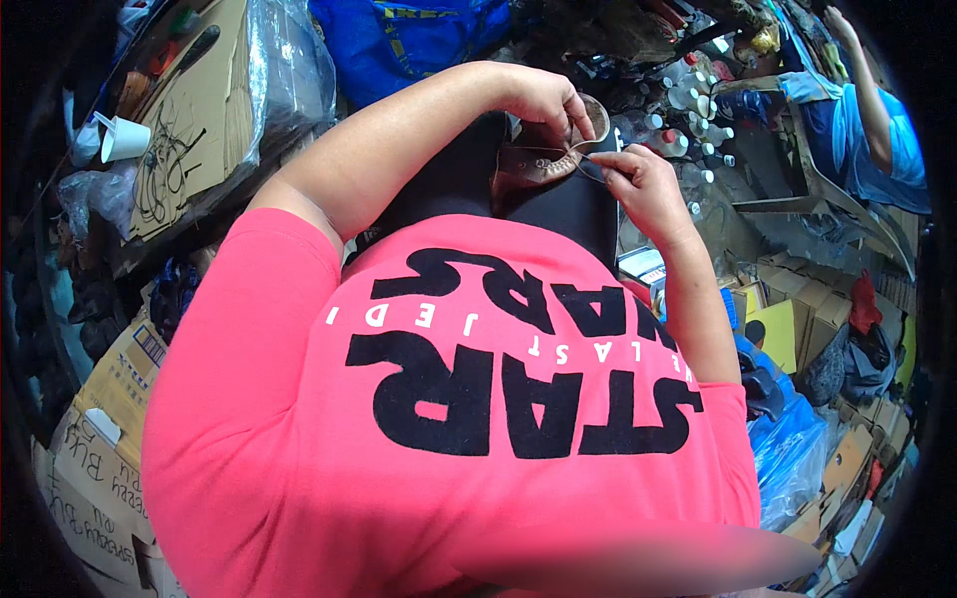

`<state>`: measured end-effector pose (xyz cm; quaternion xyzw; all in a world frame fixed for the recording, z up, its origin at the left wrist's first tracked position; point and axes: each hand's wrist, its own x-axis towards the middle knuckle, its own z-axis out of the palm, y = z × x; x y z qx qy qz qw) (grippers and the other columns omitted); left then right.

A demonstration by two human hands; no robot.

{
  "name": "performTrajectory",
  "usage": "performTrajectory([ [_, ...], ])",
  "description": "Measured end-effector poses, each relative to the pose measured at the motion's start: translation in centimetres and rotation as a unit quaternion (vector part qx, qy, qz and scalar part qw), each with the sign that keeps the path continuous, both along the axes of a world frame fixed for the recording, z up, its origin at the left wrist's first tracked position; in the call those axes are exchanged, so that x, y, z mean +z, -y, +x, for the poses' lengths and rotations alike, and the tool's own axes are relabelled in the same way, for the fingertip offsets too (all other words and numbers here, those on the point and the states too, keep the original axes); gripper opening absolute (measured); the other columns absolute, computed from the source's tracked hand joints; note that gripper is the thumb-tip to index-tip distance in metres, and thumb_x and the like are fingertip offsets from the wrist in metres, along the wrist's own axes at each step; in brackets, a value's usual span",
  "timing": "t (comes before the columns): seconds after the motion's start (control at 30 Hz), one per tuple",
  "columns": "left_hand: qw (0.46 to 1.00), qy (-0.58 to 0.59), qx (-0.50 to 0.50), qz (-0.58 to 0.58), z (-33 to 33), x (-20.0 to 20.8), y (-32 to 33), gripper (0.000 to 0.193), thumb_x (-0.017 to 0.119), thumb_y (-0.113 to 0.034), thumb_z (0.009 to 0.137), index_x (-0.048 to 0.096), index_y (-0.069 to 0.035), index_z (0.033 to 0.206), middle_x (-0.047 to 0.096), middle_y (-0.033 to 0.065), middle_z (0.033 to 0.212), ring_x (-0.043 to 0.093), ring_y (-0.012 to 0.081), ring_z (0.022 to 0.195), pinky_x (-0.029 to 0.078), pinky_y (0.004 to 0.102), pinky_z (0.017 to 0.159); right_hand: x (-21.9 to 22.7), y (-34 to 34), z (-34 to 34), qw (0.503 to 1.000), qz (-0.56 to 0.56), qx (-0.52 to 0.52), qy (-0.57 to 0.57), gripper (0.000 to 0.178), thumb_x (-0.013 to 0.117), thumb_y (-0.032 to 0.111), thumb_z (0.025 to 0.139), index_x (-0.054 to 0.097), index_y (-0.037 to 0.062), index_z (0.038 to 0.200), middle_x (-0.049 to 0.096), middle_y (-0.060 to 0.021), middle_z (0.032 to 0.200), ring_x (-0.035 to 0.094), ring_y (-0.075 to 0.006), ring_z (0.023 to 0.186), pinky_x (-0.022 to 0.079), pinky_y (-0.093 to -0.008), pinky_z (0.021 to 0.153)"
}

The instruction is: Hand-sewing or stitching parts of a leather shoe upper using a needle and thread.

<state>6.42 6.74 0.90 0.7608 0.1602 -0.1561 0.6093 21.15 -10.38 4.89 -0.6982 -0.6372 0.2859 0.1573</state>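
Observation:
A brown leather shoe (538, 169) with a pale inside rests on my dark-trousered lap. My left hand (550, 103) reaches over it from the far side, with bent fingers on the shoe by its opening. A thin light cord (583, 177) loops from the shoe's stitched edge. To the right of the shoe, my right hand (643, 189) pinches the cord between thumb and forefinger. Whether a needle is also in that pinch is too small to tell.
Several clear plastic bottles (688, 97) stand to the right. Flattened cardboard (199, 120) and a white cup (125, 139) are at the left. A blue bag (419, 45) lies ahead. Another person in a blue shirt (887, 149) is at the far right.

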Motion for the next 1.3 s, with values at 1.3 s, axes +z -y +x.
performTrajectory([
  [1.3,0.843,0.203,0.201,0.456,-8.1,-1.4,5.4,0.009,0.065,-0.018,0.076,0.069,-0.016,0.084,0.058,0.0011,0.078,0.055,0.0219,0.084,0.038,0.0366,0.073,-3.9,0.3,0.7,0.986,0.033,-0.012,-0.16,0.029,0.062,0.005,0.081,0.068,0.0175,0.107,0.051,-0.0053,0.075,0.052,-0.0174,0.072,0.044,-0.0272,0.068],
])
